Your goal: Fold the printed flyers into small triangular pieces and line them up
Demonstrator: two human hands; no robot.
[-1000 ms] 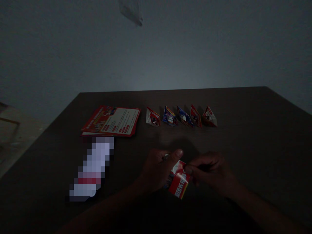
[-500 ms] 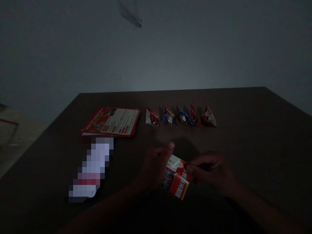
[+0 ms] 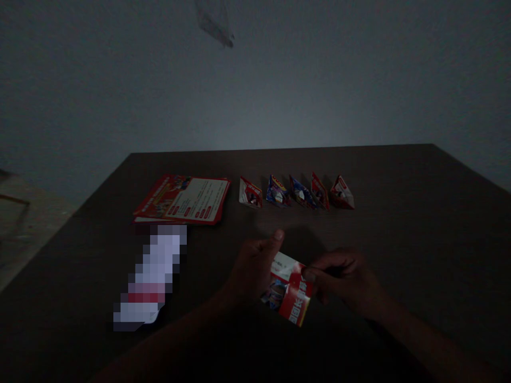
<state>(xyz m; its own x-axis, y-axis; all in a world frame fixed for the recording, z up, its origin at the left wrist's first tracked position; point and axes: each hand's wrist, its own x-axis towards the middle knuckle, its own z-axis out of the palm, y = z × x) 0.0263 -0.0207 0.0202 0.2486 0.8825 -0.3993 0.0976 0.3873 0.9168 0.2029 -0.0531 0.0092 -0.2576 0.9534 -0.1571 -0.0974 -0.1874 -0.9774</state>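
Note:
Between my hands is a folded paper leaflet (image 3: pixel 293 298), red and white with a printed picture and large characters. My left hand (image 3: pixel 255 268) grips its left side, thumb pointing up, with the fingers hidden behind the paper. At its upper right edge my right hand (image 3: pixel 345 279) pinches it between thumb and fingertips. Beyond the hands stand several small folded paper pieces in a row, among them a red and white one (image 3: pixel 250 192), a blue one (image 3: pixel 302 192) and a white and red one (image 3: pixel 343 192) at the right end.
A stack of red and white printed leaflets (image 3: pixel 183 199) lies at the back left of the dark table (image 3: pixel 399 181). Nearer me is a lit phone-like object (image 3: pixel 154 271), its surface pixelated. A grey wall (image 3: pixel 319 74) rises behind the table.
My left hand has shifted slightly left along the leaflet, so more of its printed picture shows. The right hand keeps its pinch, and the table items stay put.

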